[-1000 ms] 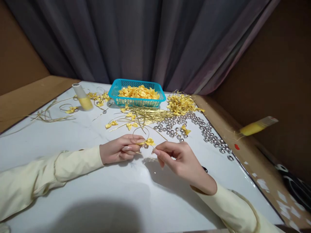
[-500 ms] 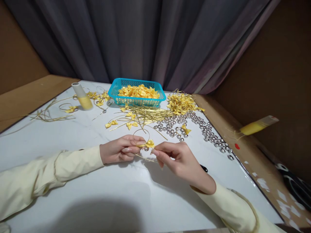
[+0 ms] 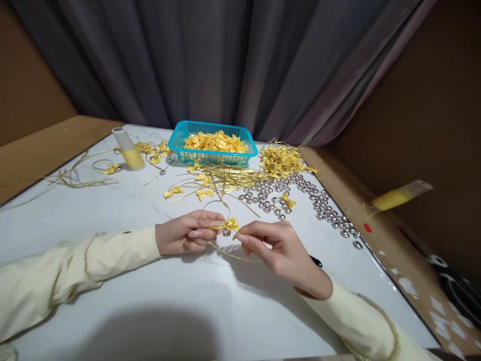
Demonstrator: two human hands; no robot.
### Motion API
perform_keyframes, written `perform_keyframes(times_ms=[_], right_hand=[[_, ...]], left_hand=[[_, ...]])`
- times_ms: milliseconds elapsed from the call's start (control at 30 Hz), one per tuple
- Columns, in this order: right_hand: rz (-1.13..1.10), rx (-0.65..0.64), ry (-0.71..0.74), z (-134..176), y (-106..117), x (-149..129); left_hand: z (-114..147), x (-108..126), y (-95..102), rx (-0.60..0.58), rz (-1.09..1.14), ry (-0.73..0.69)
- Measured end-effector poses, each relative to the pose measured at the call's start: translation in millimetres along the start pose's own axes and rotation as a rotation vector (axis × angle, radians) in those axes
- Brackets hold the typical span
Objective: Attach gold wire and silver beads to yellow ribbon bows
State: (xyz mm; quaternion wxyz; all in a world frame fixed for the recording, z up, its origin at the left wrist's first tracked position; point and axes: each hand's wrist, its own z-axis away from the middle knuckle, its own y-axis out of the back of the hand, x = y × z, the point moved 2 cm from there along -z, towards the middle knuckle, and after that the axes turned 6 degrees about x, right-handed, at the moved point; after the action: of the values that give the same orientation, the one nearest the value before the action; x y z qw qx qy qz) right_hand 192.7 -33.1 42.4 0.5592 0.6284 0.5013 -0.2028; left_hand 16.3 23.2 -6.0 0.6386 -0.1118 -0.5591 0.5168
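Note:
A yellow ribbon bow point(image 3: 232, 223) is held between my two hands above the white table. My left hand point(image 3: 193, 232) pinches its left side, along with a thin gold cord point(image 3: 216, 202) that forms a loop above the fingers. A small silver bell point(image 3: 226, 232) hangs just below the bow's middle. My right hand point(image 3: 265, 243) is closed in a pinch on the bow's right tip. One cord end trails from under my left fingers toward the right hand; its far part is faint.
Behind the hands is a blue basket point(image 3: 176, 150) of yellow bows. Gold cords point(image 3: 240, 175), silver bells point(image 3: 330, 213) and a heap of corded bows point(image 3: 281, 159) lie around it. A bottle with yellow contents point(image 3: 130, 150) stands left; another yellow container point(image 3: 402, 194) lies right.
Both hands stay at nearly the same place, still pinching the bow. The trailing cord end below them has shifted and now curves lower to the right.

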Motion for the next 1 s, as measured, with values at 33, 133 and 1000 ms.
perform_keyframes(times_ms=[33, 133, 1000], right_hand=[[0.001, 0.0, 0.002, -0.1, 0.0, 0.1], [0.002, -0.002, 0.002, -0.2, -0.2, -0.3], [0.15, -0.058, 0.094, 1.2, 4.5, -4.0]], left_hand=[[0.2, -0.1, 0.2, 0.002, 0.0, -0.001], [0.6, -0.2, -0.1, -0.002, -0.004, 0.003], [-0.1, -0.1, -2.5, -0.026, -0.144, 0.022]])
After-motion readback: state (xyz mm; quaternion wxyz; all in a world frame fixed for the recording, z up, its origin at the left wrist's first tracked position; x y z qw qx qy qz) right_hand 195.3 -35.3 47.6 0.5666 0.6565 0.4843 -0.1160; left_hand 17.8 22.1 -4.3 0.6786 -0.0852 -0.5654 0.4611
